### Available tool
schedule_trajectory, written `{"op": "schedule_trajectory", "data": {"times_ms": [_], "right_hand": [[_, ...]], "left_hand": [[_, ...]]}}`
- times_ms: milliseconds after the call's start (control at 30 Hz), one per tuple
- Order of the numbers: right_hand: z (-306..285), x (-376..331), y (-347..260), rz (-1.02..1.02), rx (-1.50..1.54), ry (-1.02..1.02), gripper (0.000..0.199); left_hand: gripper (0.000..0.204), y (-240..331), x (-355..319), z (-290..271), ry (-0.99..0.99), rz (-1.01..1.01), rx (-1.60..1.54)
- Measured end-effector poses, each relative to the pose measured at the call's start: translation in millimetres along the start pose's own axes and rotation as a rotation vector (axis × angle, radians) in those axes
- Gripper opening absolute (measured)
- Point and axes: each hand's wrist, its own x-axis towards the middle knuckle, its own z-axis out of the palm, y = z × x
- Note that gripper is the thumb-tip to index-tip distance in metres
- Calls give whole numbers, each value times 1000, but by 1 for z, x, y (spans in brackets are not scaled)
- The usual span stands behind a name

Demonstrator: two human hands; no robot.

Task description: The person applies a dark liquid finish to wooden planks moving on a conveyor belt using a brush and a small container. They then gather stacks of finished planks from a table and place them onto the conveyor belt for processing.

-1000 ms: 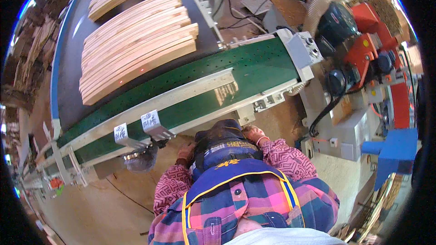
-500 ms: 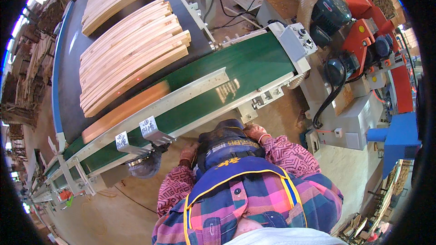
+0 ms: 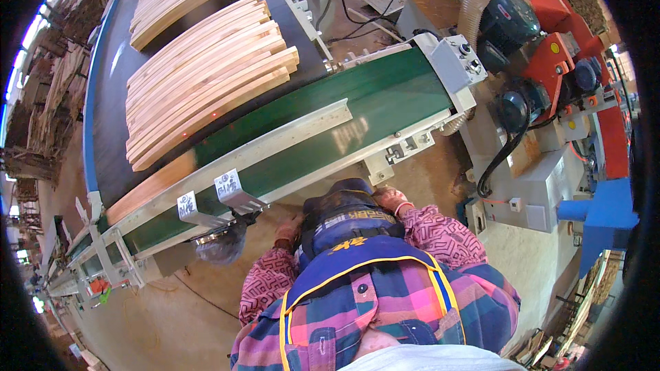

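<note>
My left hand (image 3: 287,231) hangs beside the dark blue apron (image 3: 350,216) at my waist, its fingers mostly hidden. On the apron's other side is my right hand (image 3: 390,199), near a metal bracket (image 3: 377,170) under the conveyor's front edge; its fingers do not show clearly enough to tell what they do. Ahead of me runs a green conveyor belt (image 3: 392,86). A reddish-brown wooden board (image 3: 155,184) lies at its left part, behind a pale metal guide rail (image 3: 275,139). Several pale, slightly curved wooden strips (image 3: 206,82) lie side by side on the dark belt beyond.
A second bundle of strips (image 3: 185,0) lies farther back on the dark belt (image 3: 110,110). Two white metal brackets (image 3: 234,189) jut from the conveyor's front. At right stand a control box (image 3: 459,62) and a red machine (image 3: 550,62) with motors and a hose.
The reddish-brown board has slid left along the green belt, behind the guide rail. The whole view has shifted slightly. Both my hands stay about where they were.
</note>
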Motion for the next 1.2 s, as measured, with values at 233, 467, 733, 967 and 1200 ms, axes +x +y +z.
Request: {"op": "schedule_trajectory", "data": {"times_ms": [233, 467, 733, 967, 1200], "right_hand": [[8, 5, 12, -97, -30, 24, 47], [-19, -14, -17, 33, -16, -105, 43], [-12, -5, -6, 115, 39, -77, 44], [-6, 3, 2, -50, -2, -7, 44], [2, 13, 2, -108, -43, -19, 41]], "left_hand": [[50, -10, 12, 8, -104, -91, 133], [38, 4, -5, 1, -19, 110, 182], [38, 18, -3, -5, -129, 49, 274], [37, 11, -8, 0, 46, 158, 190], [46, 10, -5, -9, -15, -24, 102]]}}
